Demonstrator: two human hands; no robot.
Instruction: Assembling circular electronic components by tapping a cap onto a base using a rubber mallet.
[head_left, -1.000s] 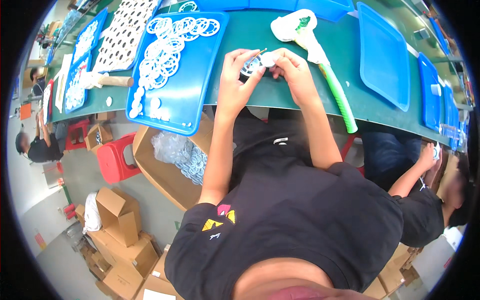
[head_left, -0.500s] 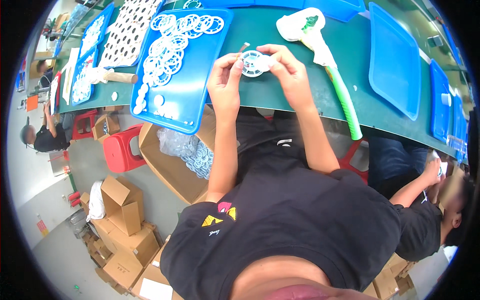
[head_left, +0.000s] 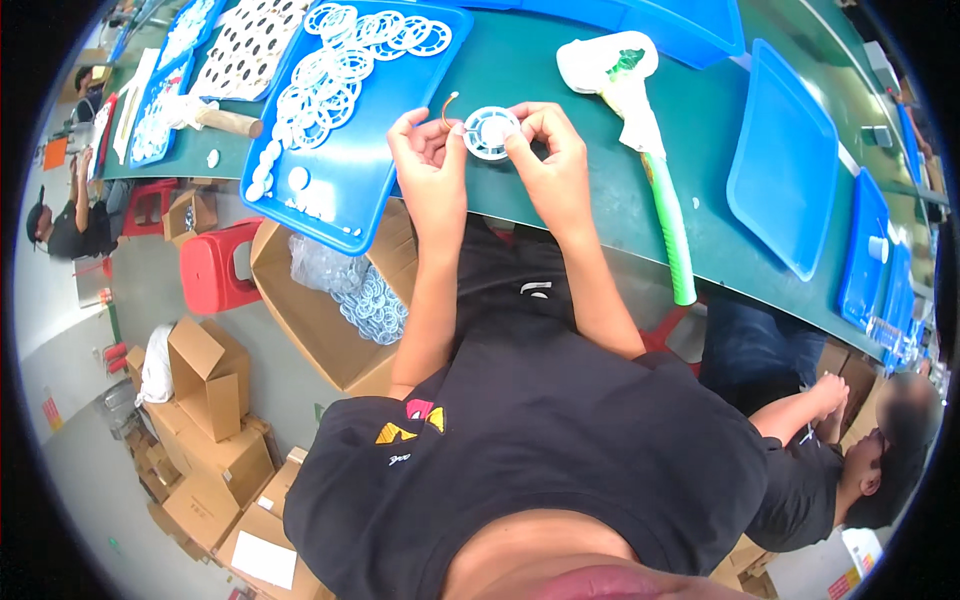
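Above the near edge of the green table, both my hands hold a white spoked plastic disc (head_left: 483, 121). My left hand (head_left: 430, 175) pinches its left rim between thumb and fingers, where a thin wire with a small white plug (head_left: 449, 101) sticks up. My right hand (head_left: 550, 165) is closed on the right side, with the thumb over the disc's centre. Left of my hands lies a blue tray (head_left: 375, 140) with many white spoked rings (head_left: 345, 70) and several round white caps (head_left: 297, 178).
A green-handled mallet (head_left: 668, 215) with a white-wrapped head lies to the right, beside a blue tray (head_left: 782, 165). Another mallet (head_left: 230, 122) and a black-spotted sheet (head_left: 250, 50) are at left. Below the table stand an open carton (head_left: 285, 335) and a red stool (head_left: 212, 268). A co-worker (head_left: 800, 470) sits at right.
My hands and the disc have shifted a little left in the picture. The disc now faces up more fully, and my right thumb has come over its centre. The whole view has also shifted.
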